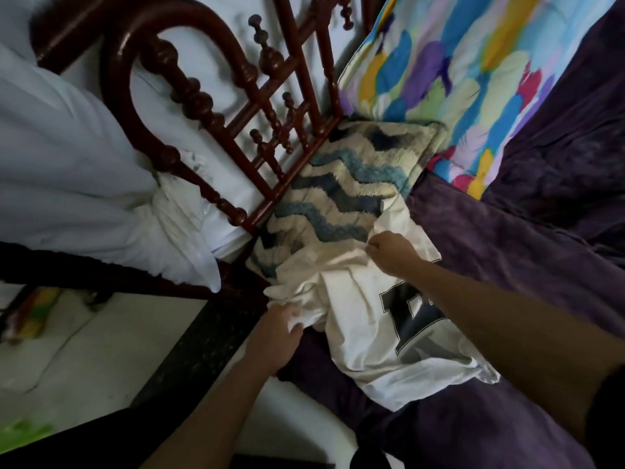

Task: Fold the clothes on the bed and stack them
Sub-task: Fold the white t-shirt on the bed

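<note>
Leftward room is closed by the headboard (216, 106). The white T-shirt (358, 336), laid diagonally from the zigzag pillow (338, 184) toward lower right, is gripped at its bunched corner by the left hand (275, 336) and pinched at its top by the right hand (392, 252); open purple bedspread (524, 258) is seen rightward.
</note>
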`<action>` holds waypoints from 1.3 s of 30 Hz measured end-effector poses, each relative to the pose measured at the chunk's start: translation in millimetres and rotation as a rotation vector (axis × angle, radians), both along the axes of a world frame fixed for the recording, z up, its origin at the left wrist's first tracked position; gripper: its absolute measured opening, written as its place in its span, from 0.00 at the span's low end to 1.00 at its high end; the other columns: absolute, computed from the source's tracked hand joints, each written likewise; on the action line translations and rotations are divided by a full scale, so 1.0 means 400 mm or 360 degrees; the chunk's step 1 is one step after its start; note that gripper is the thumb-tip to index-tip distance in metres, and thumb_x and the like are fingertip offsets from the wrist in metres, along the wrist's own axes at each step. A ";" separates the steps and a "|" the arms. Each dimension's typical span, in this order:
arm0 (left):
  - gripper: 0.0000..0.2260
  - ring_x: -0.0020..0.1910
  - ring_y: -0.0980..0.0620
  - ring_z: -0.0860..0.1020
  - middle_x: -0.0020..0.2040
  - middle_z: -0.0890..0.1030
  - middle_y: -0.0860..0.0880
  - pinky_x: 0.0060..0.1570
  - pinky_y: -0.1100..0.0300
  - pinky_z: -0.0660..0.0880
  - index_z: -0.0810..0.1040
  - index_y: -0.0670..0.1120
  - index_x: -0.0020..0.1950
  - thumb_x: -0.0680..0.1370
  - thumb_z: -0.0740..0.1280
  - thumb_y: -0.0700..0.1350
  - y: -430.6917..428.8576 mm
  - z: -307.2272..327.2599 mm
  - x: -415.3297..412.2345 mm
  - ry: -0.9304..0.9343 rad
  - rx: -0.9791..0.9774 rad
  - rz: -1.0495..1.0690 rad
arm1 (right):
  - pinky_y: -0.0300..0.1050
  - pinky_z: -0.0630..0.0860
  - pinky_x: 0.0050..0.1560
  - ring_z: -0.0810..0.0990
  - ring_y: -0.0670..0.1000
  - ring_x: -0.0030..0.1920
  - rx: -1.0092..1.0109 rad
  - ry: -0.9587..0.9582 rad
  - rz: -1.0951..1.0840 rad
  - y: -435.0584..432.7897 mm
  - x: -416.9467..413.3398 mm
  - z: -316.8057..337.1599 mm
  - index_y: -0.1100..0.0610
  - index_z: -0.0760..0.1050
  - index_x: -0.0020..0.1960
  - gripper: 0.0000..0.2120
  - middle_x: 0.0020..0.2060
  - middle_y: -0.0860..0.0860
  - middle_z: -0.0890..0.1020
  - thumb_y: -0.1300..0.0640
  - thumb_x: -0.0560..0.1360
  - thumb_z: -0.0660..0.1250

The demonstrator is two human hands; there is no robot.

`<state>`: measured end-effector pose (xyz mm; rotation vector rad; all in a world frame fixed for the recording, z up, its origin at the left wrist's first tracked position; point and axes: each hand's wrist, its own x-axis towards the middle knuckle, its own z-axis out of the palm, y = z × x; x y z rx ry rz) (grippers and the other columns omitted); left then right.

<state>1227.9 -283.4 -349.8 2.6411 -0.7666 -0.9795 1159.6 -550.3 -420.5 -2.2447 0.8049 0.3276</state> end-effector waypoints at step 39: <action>0.17 0.34 0.41 0.75 0.31 0.73 0.46 0.35 0.52 0.67 0.63 0.47 0.40 0.77 0.67 0.54 -0.467 0.891 -0.074 -0.0858 -0.1734 -0.0959 | 0.30 0.71 0.35 0.77 0.39 0.37 -0.0944 -0.1190 -0.1232 0.117 -0.761 1.131 0.50 0.80 0.43 0.05 0.38 0.45 0.81 0.52 0.76 0.68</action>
